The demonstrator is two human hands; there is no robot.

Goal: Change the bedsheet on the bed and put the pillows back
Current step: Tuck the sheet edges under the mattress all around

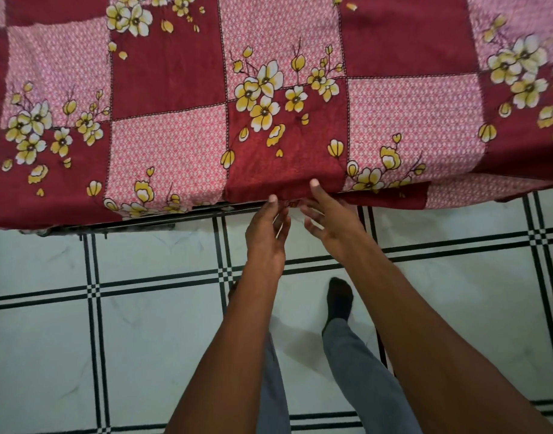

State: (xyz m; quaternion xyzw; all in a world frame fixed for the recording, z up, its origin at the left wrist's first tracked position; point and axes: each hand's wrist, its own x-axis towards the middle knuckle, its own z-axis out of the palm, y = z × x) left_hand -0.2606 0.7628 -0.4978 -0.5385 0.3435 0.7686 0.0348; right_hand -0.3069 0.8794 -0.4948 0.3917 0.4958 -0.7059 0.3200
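A bedsheet in dark red and pink squares with yellow and white flowers lies spread flat over the bed and fills the upper half of the view. Its near edge hangs slightly over the bed's side. My left hand reaches to that edge near the middle, its thumb tip touching the hem and its fingers straight beneath. My right hand is just beside it, thumb resting on top of the hem, fingers spread loosely below and holding no fabric. No pillow is in view.
A dark metal bed frame shows under the sheet's near edge at the left. I stand on a white tiled floor with black lines; my legs in grey trousers and a dark-socked foot are below my arms.
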